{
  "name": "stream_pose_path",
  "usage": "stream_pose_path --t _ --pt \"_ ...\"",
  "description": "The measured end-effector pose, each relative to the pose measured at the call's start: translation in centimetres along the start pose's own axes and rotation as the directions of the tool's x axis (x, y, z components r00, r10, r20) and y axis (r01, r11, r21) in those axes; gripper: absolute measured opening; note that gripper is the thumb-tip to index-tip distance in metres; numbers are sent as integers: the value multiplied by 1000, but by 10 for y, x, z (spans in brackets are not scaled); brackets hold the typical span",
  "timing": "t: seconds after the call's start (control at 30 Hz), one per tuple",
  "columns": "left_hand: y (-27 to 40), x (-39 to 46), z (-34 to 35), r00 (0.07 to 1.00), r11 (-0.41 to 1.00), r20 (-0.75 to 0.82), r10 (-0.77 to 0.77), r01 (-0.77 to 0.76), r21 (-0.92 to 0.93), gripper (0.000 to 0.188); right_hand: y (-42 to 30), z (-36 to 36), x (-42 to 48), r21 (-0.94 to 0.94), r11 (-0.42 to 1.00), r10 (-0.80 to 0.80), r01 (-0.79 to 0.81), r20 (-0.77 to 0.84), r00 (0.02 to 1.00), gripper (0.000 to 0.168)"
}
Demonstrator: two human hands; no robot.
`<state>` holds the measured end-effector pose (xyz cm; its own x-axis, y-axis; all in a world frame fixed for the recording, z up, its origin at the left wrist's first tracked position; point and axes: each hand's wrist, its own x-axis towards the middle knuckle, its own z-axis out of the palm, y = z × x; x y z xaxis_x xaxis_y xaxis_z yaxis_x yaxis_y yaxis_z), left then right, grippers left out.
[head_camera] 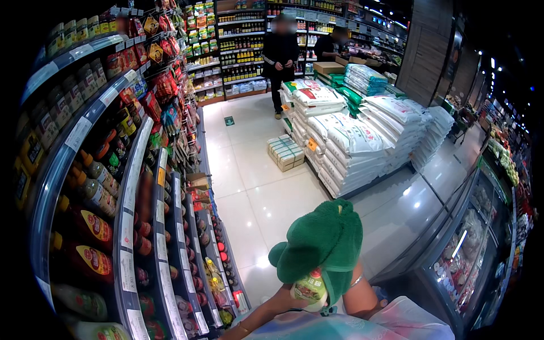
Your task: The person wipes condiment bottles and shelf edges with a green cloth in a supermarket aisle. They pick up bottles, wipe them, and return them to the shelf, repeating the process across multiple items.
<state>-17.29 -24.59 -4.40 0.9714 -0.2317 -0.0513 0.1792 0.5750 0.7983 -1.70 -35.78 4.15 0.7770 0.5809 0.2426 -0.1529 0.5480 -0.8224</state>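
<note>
My left hand is wrapped around a plastic bottle of pale dressing with a green label and a red mark near its top. Over the bottle's upper end lies a thick green towel-like cloth, bunched into folds. My right forearm, with a bracelet at the wrist, runs up into this cloth and holds it up. The cloth hides the fingers of my right hand. Both hands are close together in front of my body, above the tiled floor.
Shelves of sauce bottles and jars rise on my left. Stacked white sacks stand ahead, with a strapped carton on the floor beside them. A freezer case is on my right. One person stands in the aisle, another behind the sacks.
</note>
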Motion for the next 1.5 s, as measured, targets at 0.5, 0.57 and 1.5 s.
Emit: stream_pose_path --t 0.5,0.57,1.5 --pt "44 2 25 871 773 -384 306 7 634 66 15 9 14 -111 992 61 -66 -43 997 32" --pt "49 1 25 851 751 -437 289 81 655 68 19 11 13 -192 981 11 -25 -74 997 32" --pt "51 21 12 820 711 -440 366 59 701 69 16 5 63 282 946 160 -158 19 987 41"
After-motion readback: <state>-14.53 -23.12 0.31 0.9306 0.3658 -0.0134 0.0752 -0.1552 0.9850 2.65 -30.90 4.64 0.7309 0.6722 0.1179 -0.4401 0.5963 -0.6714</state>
